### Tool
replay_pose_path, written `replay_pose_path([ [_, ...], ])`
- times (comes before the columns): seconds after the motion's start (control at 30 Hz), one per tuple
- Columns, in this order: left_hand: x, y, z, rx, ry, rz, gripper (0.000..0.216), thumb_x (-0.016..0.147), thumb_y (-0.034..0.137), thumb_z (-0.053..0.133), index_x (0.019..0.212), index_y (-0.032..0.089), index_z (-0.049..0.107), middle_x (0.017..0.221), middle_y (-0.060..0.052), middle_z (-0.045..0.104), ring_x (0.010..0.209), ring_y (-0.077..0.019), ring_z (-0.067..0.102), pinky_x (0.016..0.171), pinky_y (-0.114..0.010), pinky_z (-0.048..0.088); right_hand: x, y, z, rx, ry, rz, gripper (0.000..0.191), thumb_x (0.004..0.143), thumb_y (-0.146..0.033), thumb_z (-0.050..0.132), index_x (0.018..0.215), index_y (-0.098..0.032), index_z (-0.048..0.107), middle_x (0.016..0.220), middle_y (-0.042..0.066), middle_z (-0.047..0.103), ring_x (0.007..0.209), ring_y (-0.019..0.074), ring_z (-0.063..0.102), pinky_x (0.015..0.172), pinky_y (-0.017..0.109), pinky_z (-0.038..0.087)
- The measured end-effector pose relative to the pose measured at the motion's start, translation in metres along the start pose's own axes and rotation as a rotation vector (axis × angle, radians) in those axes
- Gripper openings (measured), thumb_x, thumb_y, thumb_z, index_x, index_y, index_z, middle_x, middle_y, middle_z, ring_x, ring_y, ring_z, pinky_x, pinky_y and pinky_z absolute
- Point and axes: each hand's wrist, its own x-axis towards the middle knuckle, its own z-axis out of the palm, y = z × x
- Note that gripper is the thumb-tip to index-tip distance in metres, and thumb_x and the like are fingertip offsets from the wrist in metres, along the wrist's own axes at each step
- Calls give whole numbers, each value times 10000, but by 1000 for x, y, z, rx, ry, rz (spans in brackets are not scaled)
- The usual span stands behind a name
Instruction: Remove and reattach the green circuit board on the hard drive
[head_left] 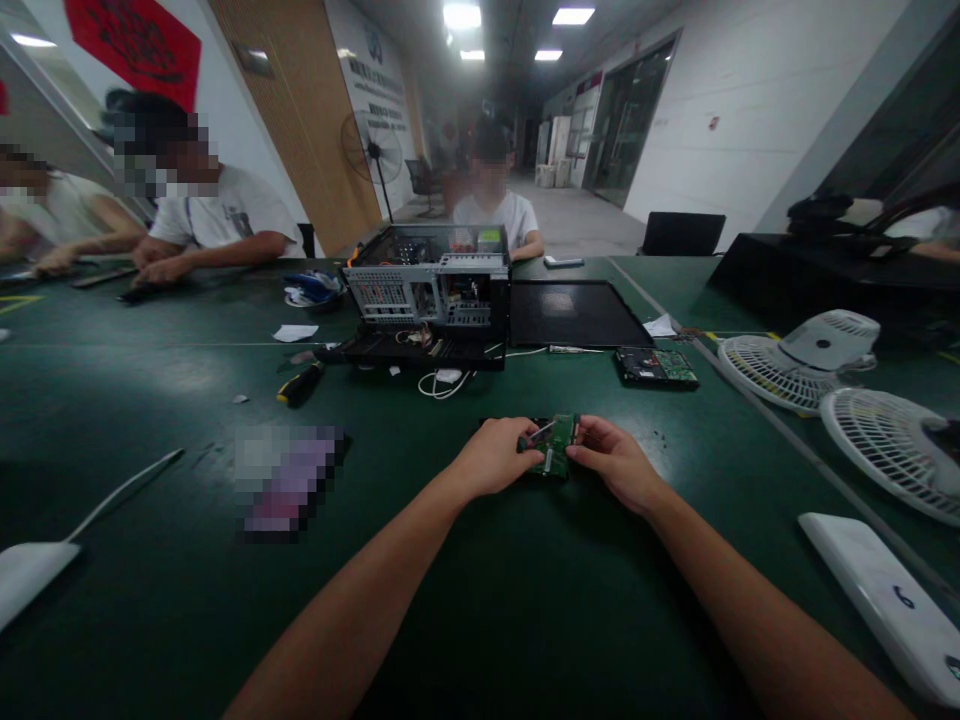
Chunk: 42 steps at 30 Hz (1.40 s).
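Note:
A green circuit board (556,456) sits in front of me on the table, with a dark part partly visible beneath it; my hands cover much of that part. My left hand (491,458) is closed at the board's left side. It grips a small screwdriver-like tool (541,431), whose thin metal shaft lies across the board and whose dark end shows by the fingers. On the opposite side, my right hand (615,462) pinches the board's right edge between thumb and fingers. Farther right, a black hard drive (654,368) with a green board lies on the table.
An opened computer case (427,295) stands ahead, beside a black side panel (577,312). A yellow-and-black screwdriver (300,384) and a blurred phone (296,482) lie left. White fans (799,355) and a white power bank (877,600) are right. Several people sit around the table.

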Motion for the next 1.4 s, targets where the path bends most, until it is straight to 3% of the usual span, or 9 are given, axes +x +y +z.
replay_pose_path([
  [0.1, 0, 0, -1, -10, -13, 9, 187, 911, 300, 687, 1062, 216, 758, 1042, -64, 772, 864, -221, 731, 787, -320, 545, -1, -1, 2, -12, 24, -13, 284, 783, -348, 851, 1011, -263, 704, 975, 2, 697, 919, 174, 639, 933, 367, 509],
  [0.27, 0, -2, 0, -16, -9, 56, 146, 916, 271, 667, 1017, 221, 761, 1000, -42, 772, 789, -188, 714, 731, -294, 523, -3, -3, 5, 29, 8, 19, 342, 818, -380, 818, 1123, -275, 702, 1084, 29, 734, 1003, 198, 671, 995, 393, 499],
  [0.4, 2, -5, 0, 28, 16, 33, 152, 899, 279, 685, 1021, 218, 751, 985, -46, 770, 845, -213, 715, 731, -302, 515, -2, -1, 5, 14, -20, 19, 388, 841, -377, 792, 1195, -281, 665, 1118, 40, 744, 1021, 206, 693, 1012, 412, 505],
  [0.57, 4, -8, 3, 100, 15, -8, 168, 886, 286, 694, 1031, 214, 739, 982, -63, 770, 886, -240, 714, 771, -333, 517, 1, 8, 5, -187, 37, -85, 509, 850, -380, 782, 1313, -287, 593, 1135, 63, 717, 1022, 218, 678, 914, 400, 548],
  [0.73, 6, -8, 6, 179, 30, -30, 169, 909, 312, 667, 1025, 214, 742, 1004, -73, 771, 961, -258, 718, 850, -353, 526, 2, 14, 4, -355, 92, -110, 527, 850, -406, 770, 1320, -251, 590, 1124, 79, 695, 988, 219, 675, 863, 395, 572],
  [1.07, 7, -8, 8, 283, 30, -47, 203, 930, 358, 663, 1045, 217, 754, 1067, -80, 761, 1008, -263, 713, 901, -371, 538, 4, 21, -2, -417, 59, -102, 518, 848, -409, 756, 1311, -228, 615, 1125, 81, 688, 865, 179, 684, 747, 341, 610],
  [1.4, -3, -6, 3, 294, -193, 152, 364, 936, 436, 664, 1260, 285, 731, 1185, -71, 763, 1058, -276, 717, 922, -374, 527, 3, 17, -2, -492, 55, -79, 477, 863, -417, 737, 1281, -212, 634, 1052, 64, 726, 758, 154, 673, 642, 296, 580],
])
